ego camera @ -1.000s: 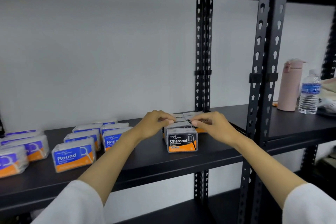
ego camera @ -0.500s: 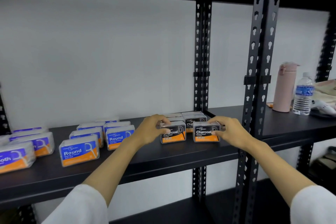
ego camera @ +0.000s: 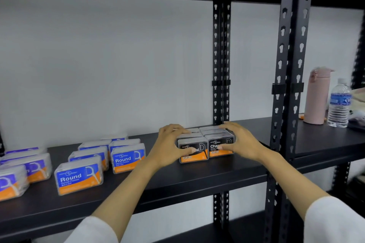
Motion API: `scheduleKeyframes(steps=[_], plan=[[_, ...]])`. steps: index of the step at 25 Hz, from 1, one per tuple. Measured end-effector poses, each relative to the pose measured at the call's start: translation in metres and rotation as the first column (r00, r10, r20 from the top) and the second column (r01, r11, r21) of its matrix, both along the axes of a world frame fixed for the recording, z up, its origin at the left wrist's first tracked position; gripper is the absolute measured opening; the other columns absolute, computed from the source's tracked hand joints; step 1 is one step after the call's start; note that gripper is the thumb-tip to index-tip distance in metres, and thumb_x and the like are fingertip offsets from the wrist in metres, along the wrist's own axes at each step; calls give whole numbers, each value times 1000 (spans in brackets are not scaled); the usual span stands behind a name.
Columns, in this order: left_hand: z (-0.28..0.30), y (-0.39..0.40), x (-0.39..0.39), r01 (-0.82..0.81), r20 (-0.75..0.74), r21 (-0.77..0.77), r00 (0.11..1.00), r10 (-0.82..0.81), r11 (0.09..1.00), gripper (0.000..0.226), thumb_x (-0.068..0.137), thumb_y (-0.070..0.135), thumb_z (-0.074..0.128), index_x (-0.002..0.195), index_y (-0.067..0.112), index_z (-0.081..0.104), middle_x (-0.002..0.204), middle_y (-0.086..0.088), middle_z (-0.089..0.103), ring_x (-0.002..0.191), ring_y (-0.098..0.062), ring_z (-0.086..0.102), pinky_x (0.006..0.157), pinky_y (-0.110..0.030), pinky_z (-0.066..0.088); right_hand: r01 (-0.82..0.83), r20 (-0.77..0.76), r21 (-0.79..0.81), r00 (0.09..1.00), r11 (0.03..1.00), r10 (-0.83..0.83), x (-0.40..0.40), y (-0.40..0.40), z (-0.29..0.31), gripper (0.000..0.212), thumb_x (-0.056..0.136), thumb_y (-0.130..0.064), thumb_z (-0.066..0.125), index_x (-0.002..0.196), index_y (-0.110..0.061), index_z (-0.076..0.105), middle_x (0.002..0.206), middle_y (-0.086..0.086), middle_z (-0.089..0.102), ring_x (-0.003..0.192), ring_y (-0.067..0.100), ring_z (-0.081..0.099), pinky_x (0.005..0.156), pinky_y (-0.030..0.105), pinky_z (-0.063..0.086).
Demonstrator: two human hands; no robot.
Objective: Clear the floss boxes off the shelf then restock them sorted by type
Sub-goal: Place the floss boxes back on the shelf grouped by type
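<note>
**Black shelf, floss boxes in groups**

The black shelf (ego camera: 197,175) is carrying Charcoal boxes (ego camera: 205,145) in two rows. The left hand (ego camera: 167,149) and right hand (ego camera: 240,144) are gripping them from both sides, thumbs hiding the labels. Round boxes (ego camera: 79,174) are standing left; the farthest are cut off.

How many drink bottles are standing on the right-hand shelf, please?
2: a pink flask just right of the black upright, and a clear water bottle beside it, further right. The frame edge cuts that shelf off, so more may be hidden.
</note>
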State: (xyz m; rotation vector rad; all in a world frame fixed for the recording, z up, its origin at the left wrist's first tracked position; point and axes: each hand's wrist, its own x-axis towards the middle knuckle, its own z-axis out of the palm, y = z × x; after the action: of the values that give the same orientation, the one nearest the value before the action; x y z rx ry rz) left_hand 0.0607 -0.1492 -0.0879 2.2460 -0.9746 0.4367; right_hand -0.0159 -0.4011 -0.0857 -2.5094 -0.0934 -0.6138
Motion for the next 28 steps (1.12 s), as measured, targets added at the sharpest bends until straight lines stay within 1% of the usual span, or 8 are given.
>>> scheduleKeyframes(steps=[2, 5, 7, 11, 17, 21, 25, 28], plan=[[7, -6, 9, 20, -151, 26, 988, -16, 999, 85, 68, 55, 78, 141, 42, 36, 155, 8, 21, 144, -14, 12, 115, -38, 21, -78, -106, -9, 991, 997, 76, 10, -2, 13, 92, 68, -36, 83, 144, -31, 33, 157, -5, 19, 144, 13, 17, 115, 30, 17], [12, -18, 23, 49, -262, 185, 965, 1, 981, 110, 63, 58, 81, 149, 43, 14, 161, 7, -1, 149, -20, -5, 119, -51, 13, -174, -297, -68, 944, 982, 147, 29, -4, 28, 110, 65, -41, 84, 150, -35, 15, 159, -10, 1, 147, 12, -3, 119, 37, 7], [14, -23, 30, 80, -329, 220, 944, -2, 972, 116, 63, 53, 83, 152, 35, 11, 161, 4, 5, 149, -23, 0, 120, -49, 13, -208, -391, -107, 908, 972, 151, 39, -6, 30, 113, 66, -40, 84, 151, -32, 11, 159, -10, -1, 146, 11, -4, 119, 34, 6], [11, -26, 30, 35, -303, 229, 952, 37, 973, 108, 66, 50, 82, 151, 20, 21, 151, 3, 28, 141, -19, 24, 115, -36, 26, -205, -383, -125, 912, 971, 143, 46, -7, 21, 106, 65, -35, 86, 149, -21, 22, 153, -5, 21, 138, 12, 25, 111, 22, 19], [11, -33, 6, -23, -250, 274, 964, 94, 961, 102, 67, 57, 78, 147, 18, 30, 139, 2, 35, 132, -22, 27, 106, -36, 30, -230, -383, -129, 909, 965, 165, 33, -15, 21, 106, 60, -39, 88, 146, -26, 27, 146, -10, 28, 131, 10, 32, 114, 29, 26], [14, -38, -7, -41, -260, 295, 958, 121, 955, 101, 69, 57, 76, 148, 17, 27, 143, 1, 32, 133, -24, 24, 107, -37, 29, -232, -399, -92, 900, 968, 178, 24, -17, 23, 105, 60, -32, 89, 145, -27, 27, 141, -11, 31, 127, 9, 35, 110, 26, 28], [14, -37, -7, -56, -256, 312, 957, 140, 948, 106, 69, 59, 75, 150, 16, 23, 150, 0, 28, 138, -24, 22, 111, -39, 27, -236, -415, -63, 890, 970, 189, 26, -20, 21, 107, 60, -33, 89, 146, -28, 26, 147, -9, 28, 131, 11, 33, 112, 27, 26], [16, -33, -9, -47, -246, 314, 961, 128, 948, 117, 66, 67, 72, 154, 19, 11, 160, 1, 13, 148, -26, 4, 119, -46, 15, -264, -461, -81, 865, 961, 199, 20, -18, 29, 107, 65, -39, 84, 150, -29, 20, 158, -10, 9, 146, 14, 7, 120, 35, 11]])
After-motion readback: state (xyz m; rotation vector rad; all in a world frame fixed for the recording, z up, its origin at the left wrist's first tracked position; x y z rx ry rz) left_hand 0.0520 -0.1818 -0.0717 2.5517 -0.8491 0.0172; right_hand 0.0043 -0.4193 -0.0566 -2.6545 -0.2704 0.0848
